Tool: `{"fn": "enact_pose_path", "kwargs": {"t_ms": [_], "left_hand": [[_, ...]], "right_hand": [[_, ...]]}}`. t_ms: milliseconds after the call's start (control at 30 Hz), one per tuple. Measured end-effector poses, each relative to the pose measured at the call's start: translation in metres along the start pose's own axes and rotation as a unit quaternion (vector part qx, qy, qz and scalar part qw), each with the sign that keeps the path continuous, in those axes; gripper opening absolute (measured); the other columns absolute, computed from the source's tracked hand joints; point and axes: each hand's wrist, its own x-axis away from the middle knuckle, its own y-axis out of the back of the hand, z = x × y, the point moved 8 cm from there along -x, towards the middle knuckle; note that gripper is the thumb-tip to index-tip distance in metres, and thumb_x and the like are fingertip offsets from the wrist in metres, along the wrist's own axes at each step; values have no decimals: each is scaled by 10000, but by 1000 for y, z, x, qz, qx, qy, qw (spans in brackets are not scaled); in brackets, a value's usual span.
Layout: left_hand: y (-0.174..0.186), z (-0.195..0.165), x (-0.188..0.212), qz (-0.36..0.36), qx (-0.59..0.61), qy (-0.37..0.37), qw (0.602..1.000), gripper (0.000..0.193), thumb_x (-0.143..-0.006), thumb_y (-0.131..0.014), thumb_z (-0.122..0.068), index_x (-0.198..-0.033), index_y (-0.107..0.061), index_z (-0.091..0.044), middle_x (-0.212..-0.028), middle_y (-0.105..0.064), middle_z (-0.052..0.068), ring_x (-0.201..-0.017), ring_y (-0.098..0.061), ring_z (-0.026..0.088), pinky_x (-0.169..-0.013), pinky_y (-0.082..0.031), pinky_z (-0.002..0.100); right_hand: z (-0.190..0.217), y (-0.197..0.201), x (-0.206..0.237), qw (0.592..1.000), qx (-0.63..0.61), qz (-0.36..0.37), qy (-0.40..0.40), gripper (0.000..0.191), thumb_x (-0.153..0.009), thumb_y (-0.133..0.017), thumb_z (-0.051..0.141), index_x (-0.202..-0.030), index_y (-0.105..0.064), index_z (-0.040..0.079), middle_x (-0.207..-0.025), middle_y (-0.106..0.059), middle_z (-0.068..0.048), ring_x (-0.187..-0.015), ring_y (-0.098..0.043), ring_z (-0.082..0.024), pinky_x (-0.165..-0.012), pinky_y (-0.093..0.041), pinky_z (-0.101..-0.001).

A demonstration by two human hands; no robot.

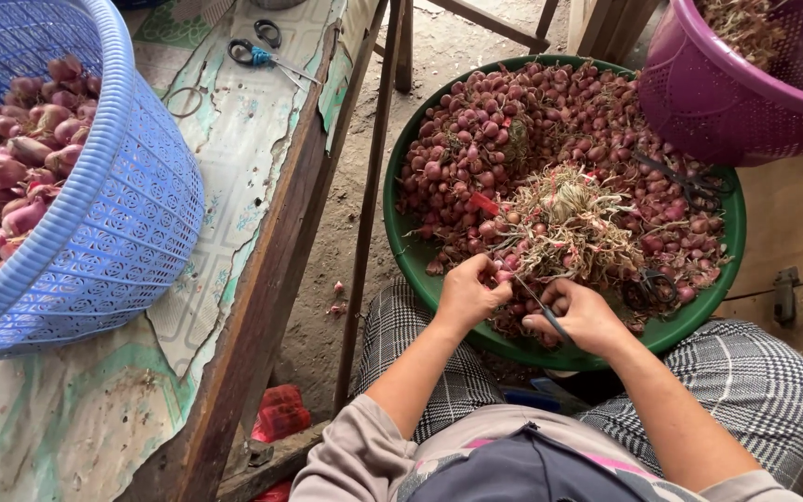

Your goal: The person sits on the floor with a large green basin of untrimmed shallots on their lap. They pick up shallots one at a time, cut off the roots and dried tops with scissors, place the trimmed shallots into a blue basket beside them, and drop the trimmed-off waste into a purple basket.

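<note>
While the left hand (469, 293) pinches a shallot (504, 276) at the near rim of the green basin (408, 251), the right hand (580, 314) is closed around scissors (539, 307); blades this close to fingertips could nick them.

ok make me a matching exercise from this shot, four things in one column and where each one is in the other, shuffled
Things:
1. blue basket
2. purple basket
3. green basin
4. blue-handled scissors

Places:
A. top right corner, overlapping the basin's rim
B. on the person's lap, under both hands
C. lying on the table near the top edge
D. on the table at left, holding peeled shallots

Pairs: 1-D, 2-A, 3-B, 4-C
</note>
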Motion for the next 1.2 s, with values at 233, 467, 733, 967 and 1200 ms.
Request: {"fn": "enact_pose_path", "kwargs": {"t_ms": [233,467,733,967,1200], "left_hand": [[-16,57,-1,85,404,267,871,163,-786,-668,-235,-926,-670,-151,-734,-651,-19,-566,-607,114,-451,-422,246],[-16,31,-6,60,-88,-21,994,232,-931,-752,-270,-1051,-676,-86,-878,-682,76,-732,-657,236,-615,-538,355],[-26,21,0,65,-123,-130,982,324,-864,-775,-161,-1122,-621,-37,-1004,-647,109,-843,-710,258,-729,-572,394],[-25,61,22,171,218,171,945,218,-916,-774,-206,-1019,-660,-51,-748,-562,-54,-647,-557,75,-506,-448,248],[-36,49,32,192,264,226,918,175,-893,-769,-178,-978,-661,-69,-768,-632,-50,-654,-629,74,-512,-488,246]], "right_hand": [[0,22,12,998,-10,-62,-21,542,-687,-894,222,-1106,-614,23,-781,-748,-117,-637,-672,-152,-564,-490,-292],[-19,30,9,1000,-8,-1,2,540,-696,-881,244,-1116,-629,16,-756,-721,-92,-628,-629,-139,-575,-490,-280],[-28,35,19,997,42,61,-6,553,-685,-910,298,-1053,-650,-23,-676,-642,-63,-610,-539,-131,-541,-402,-285],[-2,6,18,991,91,94,29,482,-663,-917,269,-991,-653,36,-722,-728,-19,-662,-638,-83,-579,-497,-262],[1,4,18,994,100,41,10,393,-712,-916,173,-951,-662,-6,-668,-688,-54,-604,-570,-94,-533,-425,-273]]}}
